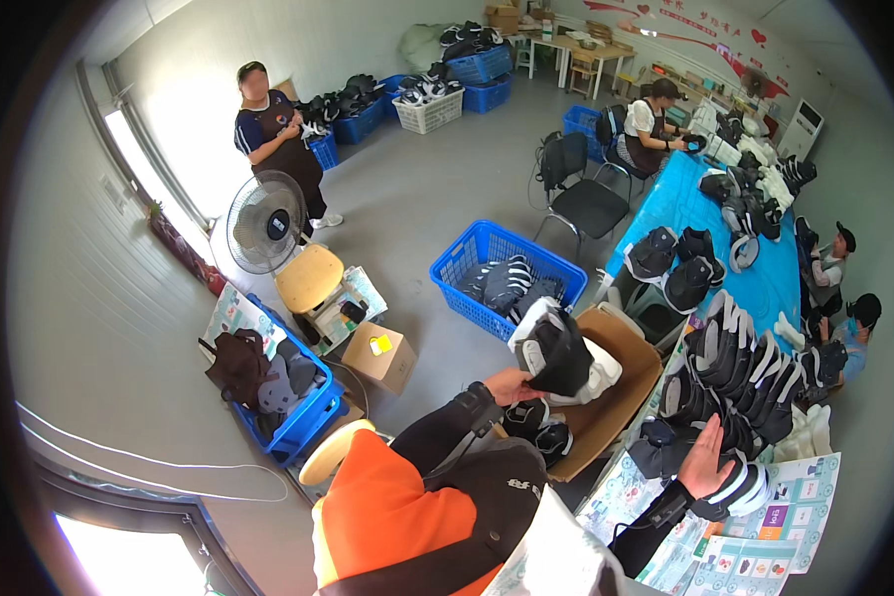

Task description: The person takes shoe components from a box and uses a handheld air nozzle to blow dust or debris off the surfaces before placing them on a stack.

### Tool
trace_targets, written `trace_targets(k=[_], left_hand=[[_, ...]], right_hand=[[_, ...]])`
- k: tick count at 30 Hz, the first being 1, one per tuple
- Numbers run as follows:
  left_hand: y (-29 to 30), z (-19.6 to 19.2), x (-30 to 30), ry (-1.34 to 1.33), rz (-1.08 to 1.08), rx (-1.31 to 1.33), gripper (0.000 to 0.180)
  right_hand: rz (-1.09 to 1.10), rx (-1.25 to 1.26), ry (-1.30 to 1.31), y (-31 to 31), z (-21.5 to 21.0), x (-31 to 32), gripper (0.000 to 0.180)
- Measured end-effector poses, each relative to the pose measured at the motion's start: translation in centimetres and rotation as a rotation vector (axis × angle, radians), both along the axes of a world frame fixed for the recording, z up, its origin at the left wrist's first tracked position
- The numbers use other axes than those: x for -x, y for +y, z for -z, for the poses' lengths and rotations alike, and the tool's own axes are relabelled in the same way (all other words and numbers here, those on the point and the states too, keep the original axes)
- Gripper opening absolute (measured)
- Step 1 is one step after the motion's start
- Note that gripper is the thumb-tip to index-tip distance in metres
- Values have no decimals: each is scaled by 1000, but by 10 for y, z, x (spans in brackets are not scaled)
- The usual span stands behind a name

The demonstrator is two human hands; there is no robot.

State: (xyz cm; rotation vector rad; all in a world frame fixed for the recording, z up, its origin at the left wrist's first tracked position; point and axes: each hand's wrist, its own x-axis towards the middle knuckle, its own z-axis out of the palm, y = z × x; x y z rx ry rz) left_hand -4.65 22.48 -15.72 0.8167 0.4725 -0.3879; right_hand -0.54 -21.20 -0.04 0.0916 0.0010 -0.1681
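My left hand is closed on the edge of a black and white cap, lifted over an open cardboard box. Part of a white piece shows behind that cap, and darker caps are below my wrist. My right hand is flat with its fingers stretched out, holding nothing. It hovers at or rests against the near end of the stacked black and white caps; whether it touches them I cannot tell. A black cap sits just left of it.
A blue basket of caps stands beyond the box. Another blue crate, a small carton, a stool and a fan are leftward. Several people work around the blue-covered table; one person stands far left.
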Motion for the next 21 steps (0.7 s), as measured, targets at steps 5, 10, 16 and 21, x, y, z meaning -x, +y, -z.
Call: trace_targets(k=[5, 10, 16, 21], left_hand=[[28, 23, -9, -45, -21, 282, 39], [34, 9, -15, -21, -9, 222, 40], [33, 15, -9, -38, -22, 180, 38], [25, 25, -10, -71, 54, 136, 40]], right_hand=[[-28, 18, -61, 17, -15, -2, 86], [0, 15, -12, 24, -14, 0, 85], [-63, 452, -85, 42, -50, 2, 81], [529, 1758, -213, 131, -186, 47, 85]])
